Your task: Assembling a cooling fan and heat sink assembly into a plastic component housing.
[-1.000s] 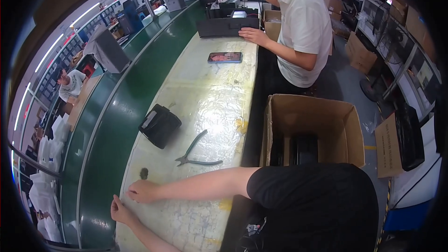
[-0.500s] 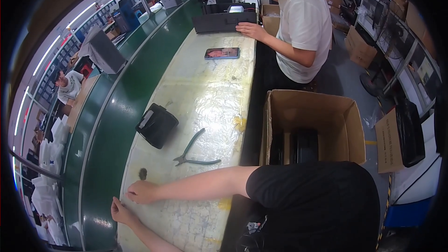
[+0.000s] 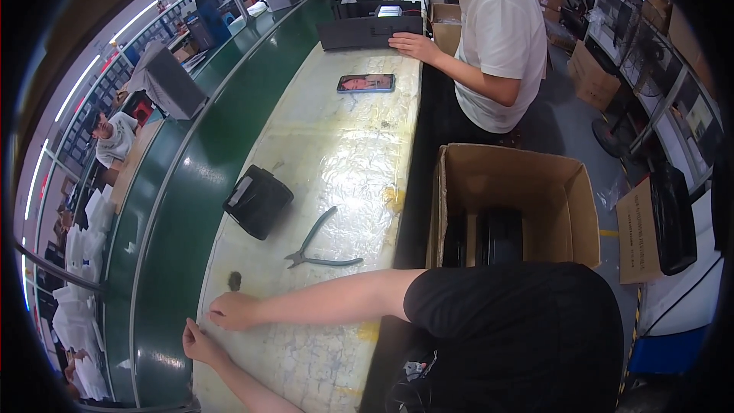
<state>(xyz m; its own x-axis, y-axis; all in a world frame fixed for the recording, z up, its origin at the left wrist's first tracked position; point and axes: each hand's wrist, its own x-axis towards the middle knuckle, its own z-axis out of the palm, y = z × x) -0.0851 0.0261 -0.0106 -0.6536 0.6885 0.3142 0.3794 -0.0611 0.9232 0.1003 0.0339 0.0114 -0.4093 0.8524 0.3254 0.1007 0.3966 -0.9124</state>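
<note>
My right hand (image 3: 232,311) rests low over the left edge of the workbench, its fingers curled together. Just below it and slightly to the left, my left hand (image 3: 202,343) is closed too, with thumb and fingers pinched. A small gap separates the hands; anything in either one is hidden or too small to make out. Beyond them on the bench lie diagonal cutters (image 3: 312,251) with green-grey handles, their jaws pointing left. Farther up, by the bench's left edge, sits a black plastic case-like part (image 3: 260,203) with a lighter strip on one side.
The film-covered bench (image 3: 321,153) runs away from me beside a green conveyor (image 3: 172,260). A phone (image 3: 366,83) lies near a co-worker (image 3: 501,46), who handles a black housing (image 3: 371,34) and holds a tool. An open cardboard box (image 3: 520,176) with black parts stands at my right.
Both hands stay nearly still in the same closed pose. The whole view shifts very slightly; the cutters, black part and phone keep their places on the bench.
</note>
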